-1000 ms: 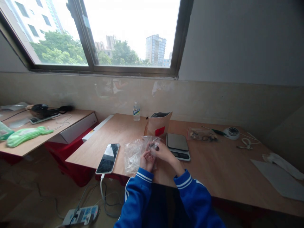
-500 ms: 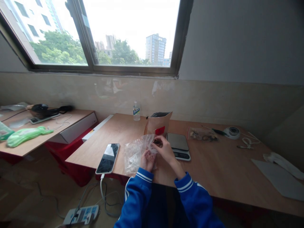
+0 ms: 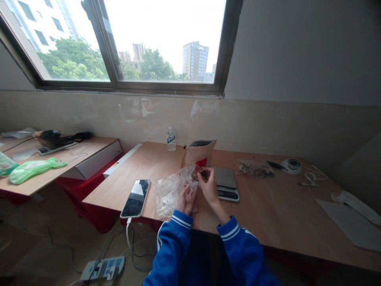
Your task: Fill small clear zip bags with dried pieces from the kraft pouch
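Observation:
My left hand (image 3: 186, 198) grips the gathered edge of a crumpled clear plastic bag (image 3: 167, 194), its fingers curled up against the film. The fingertips of my right hand (image 3: 210, 187) are pinched on a dark brown, wrinkled piece (image 3: 204, 174), whose kind I cannot make out. That piece is at the bag's right side, close to its upper folds; whether it touches the film is unclear. Just behind my hands stands an open kraft paper pouch (image 3: 195, 154) with a red patch. A flat kitchen scale (image 3: 226, 179) lies beside my right hand.
A phone (image 3: 136, 198) with a charging cable is left of the bag. Behind stands a clear bottle (image 3: 171, 140). Toward the right lie a small bag of parts (image 3: 253, 168), a screwdriver (image 3: 274, 165), a white dome camera (image 3: 291, 166) and a grey sheet (image 3: 348, 222).
My right hand has moved slightly right and up, away from the left hand, and the brown piece shows more fully. The bag's upper part has shifted with it.

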Tool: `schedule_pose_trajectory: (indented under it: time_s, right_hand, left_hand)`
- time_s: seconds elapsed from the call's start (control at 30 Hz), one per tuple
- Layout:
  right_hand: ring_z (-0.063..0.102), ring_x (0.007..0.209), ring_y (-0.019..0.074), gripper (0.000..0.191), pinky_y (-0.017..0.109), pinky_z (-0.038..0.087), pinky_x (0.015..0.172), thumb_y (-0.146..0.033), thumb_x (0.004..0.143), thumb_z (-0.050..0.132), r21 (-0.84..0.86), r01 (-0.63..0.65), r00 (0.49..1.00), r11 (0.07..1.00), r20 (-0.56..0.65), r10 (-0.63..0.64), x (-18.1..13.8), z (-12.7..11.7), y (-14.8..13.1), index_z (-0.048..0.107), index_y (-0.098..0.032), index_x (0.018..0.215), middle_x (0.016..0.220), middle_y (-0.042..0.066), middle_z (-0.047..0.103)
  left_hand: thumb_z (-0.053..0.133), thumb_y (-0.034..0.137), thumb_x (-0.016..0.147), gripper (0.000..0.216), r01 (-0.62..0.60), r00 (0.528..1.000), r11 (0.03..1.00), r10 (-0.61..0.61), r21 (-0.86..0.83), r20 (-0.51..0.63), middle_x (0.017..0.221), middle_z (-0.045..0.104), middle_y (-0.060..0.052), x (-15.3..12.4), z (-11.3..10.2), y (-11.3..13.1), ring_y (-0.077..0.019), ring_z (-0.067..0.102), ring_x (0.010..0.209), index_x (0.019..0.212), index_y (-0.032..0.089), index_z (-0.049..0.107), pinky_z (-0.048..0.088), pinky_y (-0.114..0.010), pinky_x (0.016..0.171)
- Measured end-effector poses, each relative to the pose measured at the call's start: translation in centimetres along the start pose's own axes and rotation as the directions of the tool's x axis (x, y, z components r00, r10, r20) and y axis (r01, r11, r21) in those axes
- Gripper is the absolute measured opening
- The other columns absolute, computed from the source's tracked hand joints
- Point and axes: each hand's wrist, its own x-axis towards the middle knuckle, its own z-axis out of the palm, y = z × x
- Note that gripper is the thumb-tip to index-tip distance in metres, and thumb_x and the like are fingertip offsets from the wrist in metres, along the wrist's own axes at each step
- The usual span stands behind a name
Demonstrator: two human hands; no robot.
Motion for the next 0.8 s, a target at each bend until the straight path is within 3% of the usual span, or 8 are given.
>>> schedule_pose_trajectory:
  time_s: [0.23, 0.57, 0.67, 0.8]
  right_hand:
    - [0.055, 0.098, 0.0205, 0.024, 0.037, 0.046, 0.086, -0.038, 0.088, 0.046, -0.08, 0.079, 0.995, 0.994, -0.047, -0.083, -0.6, 0.2, -0.4, 0.035, -0.022, 0.101, 0.105, 0.011, 0.051]
    - [0.057, 0.092, 0.0174, 0.029, 0.033, 0.049, 0.082, -0.047, 0.087, 0.044, 0.065, -0.07, 0.975, 0.995, -0.205, 0.081, 1.1, -0.1, 0.5, 0.03, -0.024, 0.098, 0.102, 0.008, 0.051]
    - [0.055, 0.1, 0.0181, 0.029, 0.035, 0.046, 0.089, -0.045, 0.089, 0.041, 0.06, 0.018, 0.965, 0.998, -0.263, -0.001, 3.5, -0.6, -1.0, 0.033, -0.023, 0.105, 0.108, 0.01, 0.051]
    - [0.049, 0.114, 0.0196, 0.032, 0.039, 0.04, 0.099, -0.039, 0.091, 0.04, 0.042, 0.256, 0.94, 0.966, -0.243, -0.239, 8.1, -0.7, -4.8, 0.036, -0.02, 0.116, 0.119, 0.013, 0.049]
  left_hand:
    - [0.053, 0.006, 0.081, 0.035, -0.009, 1.0, 1.0, 0.009, 0.008, -0.01, 0.108, 0.067, -0.008, -0.2, 0.1, 0.0, -0.0169, 0.065, 0.098, 0.115, 0.016, 0.057, 0.054, -0.026, 0.086]
    - [0.049, 0.004, 0.082, 0.041, -0.018, 1.0, 0.999, 0.017, 0.027, 0.019, 0.121, 0.061, -0.009, -0.1, -0.1, 0.0, -0.0177, 0.061, 0.106, 0.121, 0.017, 0.054, 0.053, -0.025, 0.088]
    - [0.049, 0.005, 0.083, 0.041, -0.016, 0.999, 1.0, 0.015, 0.024, 0.028, 0.124, 0.06, -0.008, -0.1, -0.3, 0.0, -0.0179, 0.06, 0.109, 0.121, 0.019, 0.054, 0.052, -0.025, 0.089]
    - [0.05, 0.005, 0.082, 0.04, -0.01, 1.0, 1.0, 0.01, 0.001, 0.022, 0.124, 0.059, -0.01, -0.2, -0.2, 0.1, -0.0199, 0.06, 0.108, 0.119, 0.017, 0.055, 0.054, -0.027, 0.087]
